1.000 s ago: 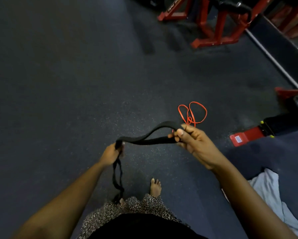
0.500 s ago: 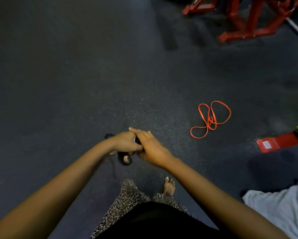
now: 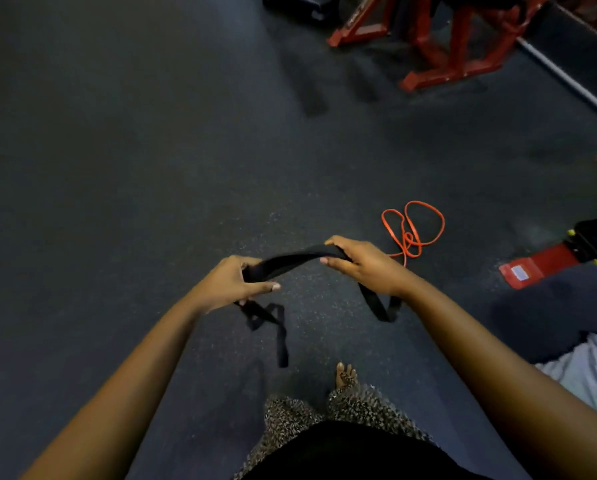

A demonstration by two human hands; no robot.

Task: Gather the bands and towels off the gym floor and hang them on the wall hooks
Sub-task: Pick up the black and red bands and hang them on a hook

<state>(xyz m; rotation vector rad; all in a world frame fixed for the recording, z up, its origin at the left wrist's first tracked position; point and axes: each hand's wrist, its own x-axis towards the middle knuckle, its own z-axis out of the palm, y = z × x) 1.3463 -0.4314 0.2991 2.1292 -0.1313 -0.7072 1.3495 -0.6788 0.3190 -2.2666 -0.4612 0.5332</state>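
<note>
Overhead, both hands hold a black band (image 3: 292, 263) above the gym floor (image 3: 117, 168): left hand (image 3: 229, 284) and right hand (image 3: 361, 263) each curl fingers round it, ends dangling. Orange band (image 3: 411, 230) lies coiled beyond; white towel (image 3: 588, 375) lies right.

A gym: dark speckled rubber floor (image 3: 151, 168); red steel equipment frames (image 3: 456, 53); an orange resistance band (image 3: 413, 230).

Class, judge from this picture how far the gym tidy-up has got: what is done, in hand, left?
Done: nothing shows as hung yet. In hand: the left hand and right hand hold the black band. Left: the orange band and white towel lie on the floor.
</note>
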